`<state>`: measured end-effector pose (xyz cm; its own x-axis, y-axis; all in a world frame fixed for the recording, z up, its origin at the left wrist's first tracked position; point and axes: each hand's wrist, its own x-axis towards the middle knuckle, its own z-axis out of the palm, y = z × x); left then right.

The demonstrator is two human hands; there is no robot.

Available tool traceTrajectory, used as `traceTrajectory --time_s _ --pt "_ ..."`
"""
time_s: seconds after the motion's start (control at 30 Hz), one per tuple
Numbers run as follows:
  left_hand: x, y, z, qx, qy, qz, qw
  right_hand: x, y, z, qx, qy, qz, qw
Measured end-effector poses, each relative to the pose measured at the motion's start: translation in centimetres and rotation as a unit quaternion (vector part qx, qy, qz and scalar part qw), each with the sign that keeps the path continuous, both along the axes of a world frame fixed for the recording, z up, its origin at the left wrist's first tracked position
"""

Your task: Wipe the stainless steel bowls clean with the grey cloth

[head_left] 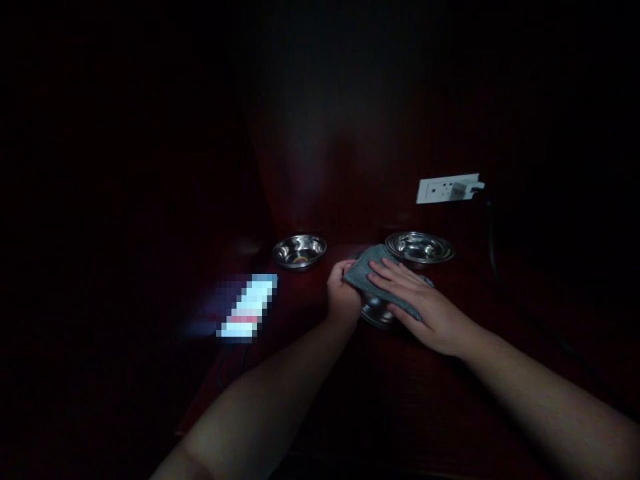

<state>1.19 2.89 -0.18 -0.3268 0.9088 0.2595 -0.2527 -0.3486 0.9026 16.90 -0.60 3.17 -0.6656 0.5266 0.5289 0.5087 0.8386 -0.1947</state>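
On a dark red tabletop [300,307], dimly lit and falling into shadow at the sides, a single shallow steel bowl [300,253] stands upright at the left, with a small yellow and red mark on its inner base. At the right, a stack of steel bowls [420,249], also upright and with rims nested, stands just beyond the hands and borders their far side. Behind, a white wall socket [434,191] carries a plug [461,191], from which a dark cord [491,233] hangs down along the right of the work area. A bright, pixelated device [249,308] lies at the left, near the single bowl, with a thin cable at its near end. Between the two forearms, a shiny metal vessel [376,312] sits mostly beneath a grey cloth [367,270]; which way up it stands cannot be told. The left hand [345,293] is curled closed at the vessel's left side, against the cloth's left corner, its fingertips largely hidden. The right hand [425,310] is opened nearly flat, fingers extended and slightly spread, the palm side resting on the cloth over the vessel. Tabletop surface shows between the single bowl and the left hand, and again in front of the vessel between the forearms; the table's left edge runs obliquely past the left forearm, near the device's cable.
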Motion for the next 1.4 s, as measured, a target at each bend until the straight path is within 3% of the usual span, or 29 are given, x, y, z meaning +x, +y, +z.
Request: traceTrajectory --time_s 0.33,0.47,0.7,0.97,1.2,1.4 --pt "-0.1 0.3 -0.4 0.015 0.035 0.020 0.999 1.2 2.4 -1.4 -0.059 0.075 -0.111 0.989" --pt "-0.3 0.4 -0.4 0.013 0.040 0.026 0.999 1.1 1.9 -1.2 -0.061 0.076 -0.091 0.991" --pt "-0.8 1.0 -0.6 0.003 0.023 0.040 0.999 0.5 0.5 -0.3 -0.049 0.029 0.015 0.998" --pt "-0.9 1.3 -0.3 -0.011 -0.015 0.045 0.999 1.1 1.7 -1.3 -0.072 0.076 -0.081 0.991" --pt "-1.3 1.6 -0.2 -0.015 -0.040 0.054 0.998 1.2 1.2 -0.7 -0.066 0.058 -0.031 0.996" --pt "-1.2 1.7 -0.6 -0.019 -0.038 0.037 0.998 1.0 1.3 -0.9 -0.077 0.072 -0.043 0.993"
